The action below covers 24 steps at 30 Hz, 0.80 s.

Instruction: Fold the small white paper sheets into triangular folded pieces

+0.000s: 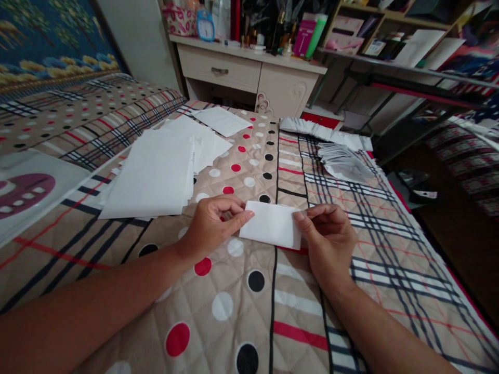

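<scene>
On the quilted, checked and dotted bedspread (241, 306), left to right: a loose stack of flat white paper sheets (152, 174); the left hand (212, 223), pinching the left edge of a small folded white paper rectangle (272, 224); the right hand (327, 234), pinching its right edge; a fanned pile of folded white papers (343, 162). The rectangle lies low over the bedspread (light, thin, probably easily creased; best held at edges).

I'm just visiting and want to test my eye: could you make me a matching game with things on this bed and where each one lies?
Things:
1. folded white paper
2. stack of flat white sheets
3. pile of folded papers
4. blue clock

Places:
A. on the dresser at the back
B. between left hand and right hand
C. far right on the plaid quilt
D. left of the hands

Pairs: 1-B, 2-D, 3-C, 4-A
</scene>
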Tool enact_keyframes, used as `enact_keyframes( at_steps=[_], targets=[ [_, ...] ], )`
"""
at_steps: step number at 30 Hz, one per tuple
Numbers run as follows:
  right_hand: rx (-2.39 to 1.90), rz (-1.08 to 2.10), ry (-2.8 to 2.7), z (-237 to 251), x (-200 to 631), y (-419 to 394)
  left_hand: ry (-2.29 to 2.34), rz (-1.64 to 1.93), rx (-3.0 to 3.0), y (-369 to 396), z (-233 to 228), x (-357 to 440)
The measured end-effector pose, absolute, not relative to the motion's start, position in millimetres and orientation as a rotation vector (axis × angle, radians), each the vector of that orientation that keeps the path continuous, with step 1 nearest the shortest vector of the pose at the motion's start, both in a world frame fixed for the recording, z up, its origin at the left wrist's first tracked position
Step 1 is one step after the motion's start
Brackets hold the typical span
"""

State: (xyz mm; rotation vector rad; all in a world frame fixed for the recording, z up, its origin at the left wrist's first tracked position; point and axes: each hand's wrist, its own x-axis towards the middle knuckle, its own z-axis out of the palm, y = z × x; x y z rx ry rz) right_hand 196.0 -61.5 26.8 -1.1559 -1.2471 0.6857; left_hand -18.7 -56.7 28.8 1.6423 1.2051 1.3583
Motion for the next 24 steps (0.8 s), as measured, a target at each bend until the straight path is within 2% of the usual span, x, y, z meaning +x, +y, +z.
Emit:
enact_keyframes(
  at_steps=[12, 17, 24],
  targets=[
    [-1.268, 0.714, -1.367, 19, 196, -56, 1.275, 1.269, 1.504, -48, 16, -17],
    [-1.375, 0.715, -1.542, 15, 197, -52, 1.339, 1.172, 1.696, -44, 11, -19],
    [-1.455, 0.550, -1.843, 14, 201, -48, 1.519, 0.950, 2.122, -43, 17, -21]
  ],
)
